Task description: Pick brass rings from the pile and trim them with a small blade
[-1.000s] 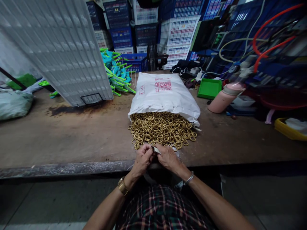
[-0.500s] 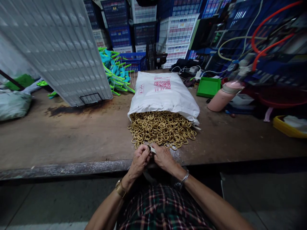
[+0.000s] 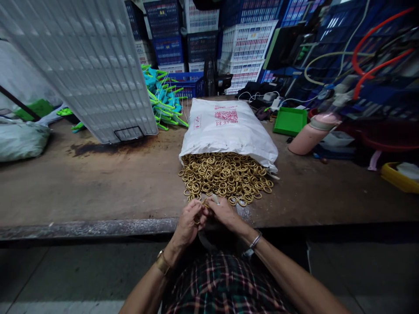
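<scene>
Both hands meet at the table's front edge, just below a spread of gold-coloured rings (image 3: pixel 225 174) spilling from the mouth of a white woven sack (image 3: pixel 229 131). My left hand (image 3: pixel 189 221) is closed with curled fingers, and a gold ring (image 3: pixel 197 221) shows among them. At the fingertips of my right hand (image 3: pixel 225 213), also closed, is another gold ring (image 3: pixel 206 203). A small pale, flat strip (image 3: pixel 215 199) sticks up from the right hand's fingers; its kind I cannot make out.
Left of the sack stands a tall ribbed translucent panel (image 3: pixel 108 78) on a wire foot. Behind it lie green and turquoise plastic parts (image 3: pixel 166 100). To the right are a green tray (image 3: pixel 290 121), a pink bottle (image 3: pixel 312 135) and a yellow tray (image 3: pixel 399 178). Stacked crates (image 3: pixel 245 43) fill the back.
My left hand has turned and lowered slightly, so rings now show at the fingers. The pale strip in my right hand now points upward instead of toward the left hand. The view has shifted slightly.
</scene>
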Motion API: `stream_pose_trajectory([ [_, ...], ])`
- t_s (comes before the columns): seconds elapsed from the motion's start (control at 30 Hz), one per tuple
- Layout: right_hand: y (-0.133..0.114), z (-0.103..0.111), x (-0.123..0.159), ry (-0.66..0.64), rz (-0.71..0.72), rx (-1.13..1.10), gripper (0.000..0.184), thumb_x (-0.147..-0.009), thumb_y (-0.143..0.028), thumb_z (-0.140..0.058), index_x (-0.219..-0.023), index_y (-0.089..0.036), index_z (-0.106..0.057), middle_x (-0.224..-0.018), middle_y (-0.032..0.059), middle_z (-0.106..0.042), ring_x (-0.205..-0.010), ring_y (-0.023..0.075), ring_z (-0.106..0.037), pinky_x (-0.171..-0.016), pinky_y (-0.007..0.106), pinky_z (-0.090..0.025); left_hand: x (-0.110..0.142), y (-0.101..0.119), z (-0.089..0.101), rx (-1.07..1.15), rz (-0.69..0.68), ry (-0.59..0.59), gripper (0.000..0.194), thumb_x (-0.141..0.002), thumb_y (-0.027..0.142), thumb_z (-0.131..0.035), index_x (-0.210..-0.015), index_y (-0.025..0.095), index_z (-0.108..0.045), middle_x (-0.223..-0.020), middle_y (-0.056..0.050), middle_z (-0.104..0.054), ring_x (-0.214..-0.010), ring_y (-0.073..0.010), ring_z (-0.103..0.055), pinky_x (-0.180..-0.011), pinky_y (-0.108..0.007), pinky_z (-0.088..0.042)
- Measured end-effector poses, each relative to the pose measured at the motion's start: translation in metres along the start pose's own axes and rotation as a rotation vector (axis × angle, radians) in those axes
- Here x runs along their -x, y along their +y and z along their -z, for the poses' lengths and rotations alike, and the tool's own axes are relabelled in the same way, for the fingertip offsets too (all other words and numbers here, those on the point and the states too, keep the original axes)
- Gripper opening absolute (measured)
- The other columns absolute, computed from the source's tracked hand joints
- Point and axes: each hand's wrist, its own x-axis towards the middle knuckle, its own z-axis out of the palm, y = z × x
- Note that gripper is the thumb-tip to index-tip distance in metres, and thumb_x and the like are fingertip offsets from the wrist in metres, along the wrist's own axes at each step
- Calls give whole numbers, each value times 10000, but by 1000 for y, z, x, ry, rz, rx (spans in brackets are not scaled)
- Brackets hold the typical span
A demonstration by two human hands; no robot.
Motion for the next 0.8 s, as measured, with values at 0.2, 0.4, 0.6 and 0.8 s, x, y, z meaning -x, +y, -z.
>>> stream_pose_trajectory([
  [0.2,0,-7,6,-72,-61,-242,222,-757,-307,-433,-590,-178,-502,-500,-52,-460,-439,66,-369,-440,183,-295,-4,-8,5,39,28,66,345,-708,475,-590,-764,156,-472,-631,23,-521,-421,-35,-389,-373,-154,-239],
  [0.4,1,-1,2,88,83,-64,163,-749,-287,-452,-700,-181,-566,-619,-29,-546,-591,100,-466,-594,211,-375,-3,-10,5,29,50,106,376,-626,439,-675,-706,164,-431,-624,39,-498,-439,-33,-405,-380,-144,-231],
  [0.6,5,5,7,75,324,227,176,-815,-255,-408,-757,-193,-562,-705,3,-566,-649,118,-475,-635,226,-363,-3,-10,6,1,60,94,365,-641,448,-659,-785,173,-467,-613,56,-467,-419,-30,-387,-372,-145,-230],
  [0.8,2,3,7,123,215,122,178,-810,-309,-427,-770,-187,-550,-688,-9,-552,-627,110,-467,-614,221,-364,-4,-16,7,-113,15,98,325,-685,440,-628,-798,171,-487,-570,66,-436,-417,-33,-356,-383,-146,-244],
])
